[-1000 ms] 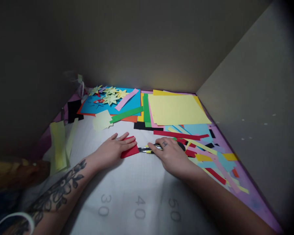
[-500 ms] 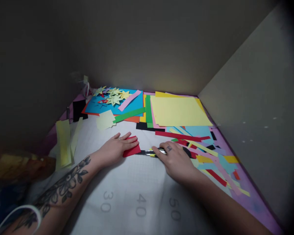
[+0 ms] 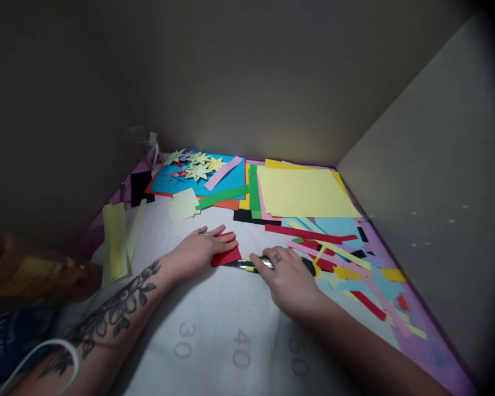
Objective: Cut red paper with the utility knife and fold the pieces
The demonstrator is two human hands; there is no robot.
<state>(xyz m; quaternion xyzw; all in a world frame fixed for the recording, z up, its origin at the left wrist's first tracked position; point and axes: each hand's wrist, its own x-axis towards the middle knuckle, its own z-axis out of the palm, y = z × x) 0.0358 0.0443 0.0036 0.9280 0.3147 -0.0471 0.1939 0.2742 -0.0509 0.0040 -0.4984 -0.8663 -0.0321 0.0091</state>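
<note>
A small red paper piece point(image 3: 227, 257) lies on the white sheet, which is printed with large numbers. My left hand point(image 3: 204, 248) rests flat on it, fingers outstretched over its upper part. In my right hand point(image 3: 291, 278) is a utility knife point(image 3: 252, 264) with a black and yellow body, held low and pointing left. Its blade lies along the near edge of the red paper, close to my left hand; the exact tip is hard to make out.
Colored paper strips and scraps point(image 3: 342, 258) spread along the right. Behind lie a stack of yellow sheets point(image 3: 309, 192), a blue sheet point(image 3: 226, 184) and folded paper stars point(image 3: 198, 169). Pale yellow strips point(image 3: 115, 239) sit at left. Grey walls point(image 3: 247, 77) enclose the back and right.
My right hand has moved the utility knife slightly left along the red paper's near edge. My left hand stays on the paper. The whole view has shifted a little.
</note>
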